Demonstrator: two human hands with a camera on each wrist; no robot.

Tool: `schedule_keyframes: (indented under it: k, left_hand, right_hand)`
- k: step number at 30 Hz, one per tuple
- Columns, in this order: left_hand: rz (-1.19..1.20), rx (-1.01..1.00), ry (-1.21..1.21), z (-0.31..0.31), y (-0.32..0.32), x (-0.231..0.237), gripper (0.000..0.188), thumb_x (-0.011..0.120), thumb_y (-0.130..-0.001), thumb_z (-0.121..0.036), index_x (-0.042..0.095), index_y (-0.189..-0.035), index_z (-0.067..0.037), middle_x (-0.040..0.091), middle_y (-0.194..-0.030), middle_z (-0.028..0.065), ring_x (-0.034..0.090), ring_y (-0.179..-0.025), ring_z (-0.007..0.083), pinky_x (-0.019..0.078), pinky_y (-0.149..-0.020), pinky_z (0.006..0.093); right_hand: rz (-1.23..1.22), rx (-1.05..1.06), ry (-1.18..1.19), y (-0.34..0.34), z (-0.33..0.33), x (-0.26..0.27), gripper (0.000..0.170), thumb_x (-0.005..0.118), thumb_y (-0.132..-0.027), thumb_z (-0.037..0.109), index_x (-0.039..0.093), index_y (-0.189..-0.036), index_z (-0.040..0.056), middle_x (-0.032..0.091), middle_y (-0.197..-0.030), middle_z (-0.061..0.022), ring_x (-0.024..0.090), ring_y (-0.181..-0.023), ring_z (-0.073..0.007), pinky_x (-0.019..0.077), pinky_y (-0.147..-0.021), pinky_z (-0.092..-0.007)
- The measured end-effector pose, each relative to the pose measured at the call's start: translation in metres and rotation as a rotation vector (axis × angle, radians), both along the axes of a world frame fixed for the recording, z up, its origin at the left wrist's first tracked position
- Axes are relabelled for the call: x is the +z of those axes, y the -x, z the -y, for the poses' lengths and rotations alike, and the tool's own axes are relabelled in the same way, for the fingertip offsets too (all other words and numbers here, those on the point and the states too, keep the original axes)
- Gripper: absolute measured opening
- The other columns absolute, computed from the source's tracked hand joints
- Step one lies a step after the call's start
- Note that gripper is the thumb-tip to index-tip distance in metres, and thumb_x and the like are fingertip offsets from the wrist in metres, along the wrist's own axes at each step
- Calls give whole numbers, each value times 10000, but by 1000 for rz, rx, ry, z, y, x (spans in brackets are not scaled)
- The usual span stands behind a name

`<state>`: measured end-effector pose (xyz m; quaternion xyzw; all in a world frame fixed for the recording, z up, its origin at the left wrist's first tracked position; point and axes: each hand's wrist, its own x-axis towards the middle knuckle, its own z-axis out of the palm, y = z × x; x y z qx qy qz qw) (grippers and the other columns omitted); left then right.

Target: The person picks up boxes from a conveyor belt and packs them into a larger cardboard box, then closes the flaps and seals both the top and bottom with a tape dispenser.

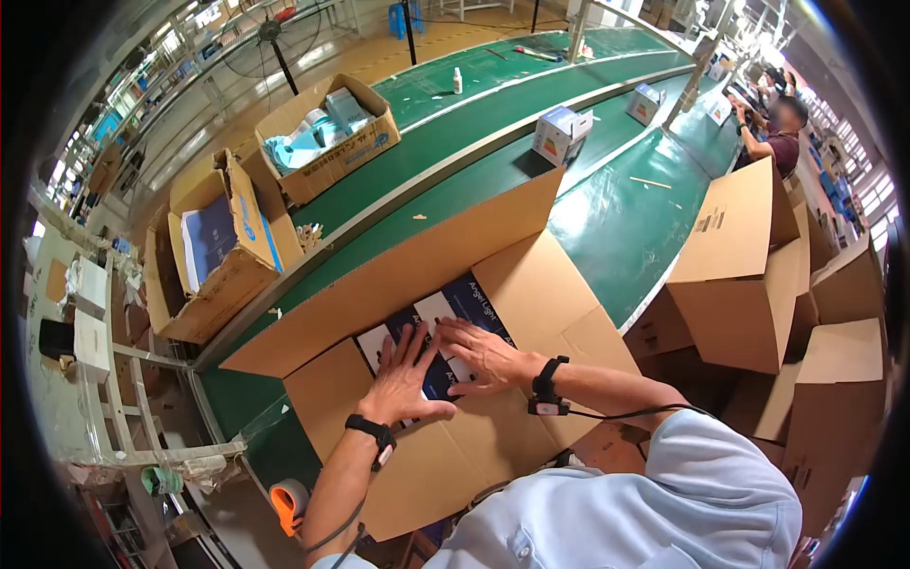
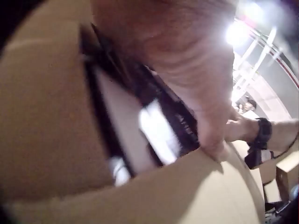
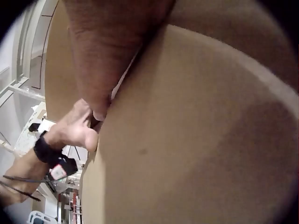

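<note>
A large cardboard carton (image 1: 531, 284) lies with its flaps spread, and dark blue and white printed boxes (image 1: 464, 296) marked "Angel Light" fill its opening. My left hand (image 1: 400, 381), fingers spread, rests flat on these boxes. Beside it my right hand (image 1: 485, 358) touches their tops with fingers extended, the two hands almost meeting. In the left wrist view, the left hand (image 2: 187, 60) covers part of the blurred boxes (image 2: 161, 130). The right wrist view has the right hand (image 3: 103, 60) at the edge of a carton flap (image 3: 187, 126), which hides most of the boxes.
Small white printed boxes (image 1: 561, 135) stand on the green conveyor (image 1: 616, 213). At the back left are two opened cartons, one with light blue material (image 1: 318, 137), the other with dark blue items (image 1: 213, 237). Empty cartons (image 1: 725, 284) crowd the right. Farther off sits another person (image 1: 789, 133).
</note>
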<state>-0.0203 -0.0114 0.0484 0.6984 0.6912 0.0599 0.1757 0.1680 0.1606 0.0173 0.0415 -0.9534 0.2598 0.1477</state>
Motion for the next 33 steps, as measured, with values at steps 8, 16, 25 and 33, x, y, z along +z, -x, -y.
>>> schedule_keyframes:
  k: [8, 16, 25, 33]
  left_hand:
    - [69, 29, -55, 6, 3, -8, 1313, 794, -636, -794, 349, -1684, -140, 154, -1784, 192, 86, -1651, 414, 31, -1307, 645]
    - [98, 8, -216, 14, -1, -13, 1161, 863, -721, -639, 395, -1655, -134, 234, -1758, 185, 211, -1621, 430, 174, -1290, 650]
    - [-51, -132, -267, 139, -109, -12, 775, 808, -901, -295, 486, -1592, -155, 322, -1720, 142, 282, -1596, 403, 255, -1277, 626]
    - [-65, 470, -219, 138, -71, -4, 806, 817, -874, -445, 524, -1588, -213, 321, -1726, 151, 221, -1611, 412, 183, -1287, 625]
  right_hand:
    - [-389, -167, -118, 29, -51, 129, 827, 934, -757, 378, 581, -1467, 145, 399, -1652, -193, 297, -1587, -454, 273, -1265, -684]
    - [553, -120, -424, 50, -80, 212, 950, 842, -740, 655, 585, -1520, 178, 708, -1002, -131, 704, -943, -350, 526, -792, -519]
    - [535, 182, -375, -32, -34, 105, 1225, 834, -654, 770, 396, -1645, 199, 399, -1598, -214, 337, -1469, -476, 334, -1130, -631]
    - [261, 183, -178, -59, -46, 35, 1020, 761, -807, 767, 476, -1589, 178, 348, -1668, -227, 246, -1554, -500, 172, -1246, -699]
